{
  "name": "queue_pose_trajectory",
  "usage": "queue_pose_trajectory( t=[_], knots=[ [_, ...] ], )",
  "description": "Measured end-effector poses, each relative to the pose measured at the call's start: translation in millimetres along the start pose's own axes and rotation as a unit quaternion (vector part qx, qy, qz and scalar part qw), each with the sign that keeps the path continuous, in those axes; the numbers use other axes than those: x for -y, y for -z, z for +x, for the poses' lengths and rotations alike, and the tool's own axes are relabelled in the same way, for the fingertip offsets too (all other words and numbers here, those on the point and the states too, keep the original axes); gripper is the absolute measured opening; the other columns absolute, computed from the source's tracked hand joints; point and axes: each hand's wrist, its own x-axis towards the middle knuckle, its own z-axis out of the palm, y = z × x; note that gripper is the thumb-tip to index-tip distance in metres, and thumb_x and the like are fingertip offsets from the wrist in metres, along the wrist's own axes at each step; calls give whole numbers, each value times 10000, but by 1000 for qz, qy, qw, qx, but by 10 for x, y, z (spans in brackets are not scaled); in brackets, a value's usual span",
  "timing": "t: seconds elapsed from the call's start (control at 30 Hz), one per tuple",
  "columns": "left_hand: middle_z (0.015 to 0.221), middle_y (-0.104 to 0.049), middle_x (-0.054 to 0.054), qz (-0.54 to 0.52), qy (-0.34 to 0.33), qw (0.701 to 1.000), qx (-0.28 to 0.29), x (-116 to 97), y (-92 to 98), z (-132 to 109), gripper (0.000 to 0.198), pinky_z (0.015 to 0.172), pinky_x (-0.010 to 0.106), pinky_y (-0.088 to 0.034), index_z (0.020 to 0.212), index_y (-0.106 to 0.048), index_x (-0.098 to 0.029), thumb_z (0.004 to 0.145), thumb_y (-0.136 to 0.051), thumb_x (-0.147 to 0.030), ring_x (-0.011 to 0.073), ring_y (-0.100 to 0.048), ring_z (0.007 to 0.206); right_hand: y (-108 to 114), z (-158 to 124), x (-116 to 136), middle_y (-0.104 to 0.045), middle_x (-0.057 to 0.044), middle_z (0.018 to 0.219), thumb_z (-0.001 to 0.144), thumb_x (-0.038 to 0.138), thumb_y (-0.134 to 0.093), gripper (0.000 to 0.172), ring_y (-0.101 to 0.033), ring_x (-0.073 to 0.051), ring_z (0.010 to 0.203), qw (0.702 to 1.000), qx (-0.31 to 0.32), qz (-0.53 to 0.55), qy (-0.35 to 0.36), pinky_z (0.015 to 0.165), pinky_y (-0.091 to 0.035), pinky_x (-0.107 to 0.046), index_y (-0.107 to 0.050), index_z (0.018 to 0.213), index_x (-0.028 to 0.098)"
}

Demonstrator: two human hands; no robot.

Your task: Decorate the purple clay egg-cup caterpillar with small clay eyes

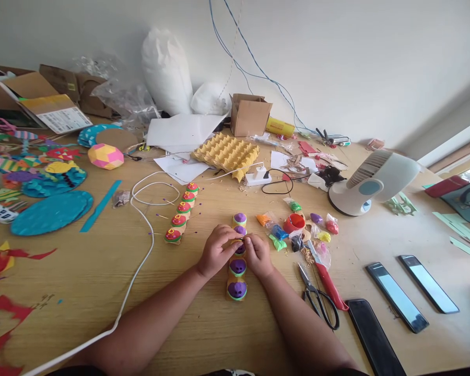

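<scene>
A strip of egg-carton cups [237,286], topped with purple clay and edged in green and yellow, lies lengthwise in front of me. The two nearest cups carry small dark dots. Over the strip's middle, my left hand [218,251] and my right hand [259,255] meet at the fingertips. Each has thumb and finger pinched together; something tiny and dark shows between them, too small to name. My fingers partly cover the middle cup. Left of my hands lies a second strip [179,221], with red and green clay cups and pins sticking out of its sides.
Bags of coloured clay [279,231] surround a red tape roll [294,222] at right. Closer are scissors [317,297], a red-handled knife [331,287] and several phones [397,296]. A white cable [135,271] crosses the left. Behind sit an egg tray [227,154] and a fan [370,183].
</scene>
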Motion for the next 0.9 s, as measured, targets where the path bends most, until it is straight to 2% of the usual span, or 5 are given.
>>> queue_pose_trajectory(
  t=[0.13, 0.37, 0.67, 0.77, 0.9],
  knots=[
    [941, -747, 35, -3, 0, 1000, -7, -8, 5, 13, 49, 903, 371, -528, 994, -722, -226, 953, -700, -241, 191, -654, 953, 6, 3, 5, -622, -44, 672, 1059, 431, -414, 422, -573, -175, 634, 1000, 4, 4, 1, 621, -455, -310, -635, 772, 213],
    [916, -741, 26, 0, 6, 1000, -10, -10, 10, 12, 42, 884, 349, -528, 972, -729, -227, 930, -729, -219, 185, -648, 937, 16, 3, 21, -676, -50, 748, 1043, 451, -430, 360, -624, -184, 682, 1000, 0, 20, 5, 646, -485, -308, -660, 896, 216],
    [854, -740, 21, 1, 20, 1000, -13, -32, 17, 19, 58, 859, 341, -550, 889, -737, -215, 940, -715, -230, 179, -659, 905, 8, 6, 41, -638, -34, 705, 1031, 402, -457, 310, -580, -168, 640, 1000, 10, 13, 3, 626, -468, -299, -611, 830, 222],
    [900, -746, 32, 9, 18, 1000, -11, -16, 16, 10, 42, 885, 351, -553, 956, -749, -218, 937, -724, -247, 186, -665, 937, 3, 9, 39, -659, -39, 718, 1033, 395, -462, 308, -594, -170, 649, 1000, 1, 15, 2, 632, -476, -300, -625, 840, 218],
    [998, -754, 52, 16, 11, 1000, -7, 3, 18, -4, 222, 905, 362, -556, 1143, -730, -233, 924, -744, -271, 197, -669, 983, 0, 12, 33, -667, -43, 718, 1044, 410, -443, 336, -601, -172, 646, 1000, -13, 9, -8, 625, -472, -296, -638, 847, 220]
  ],
)
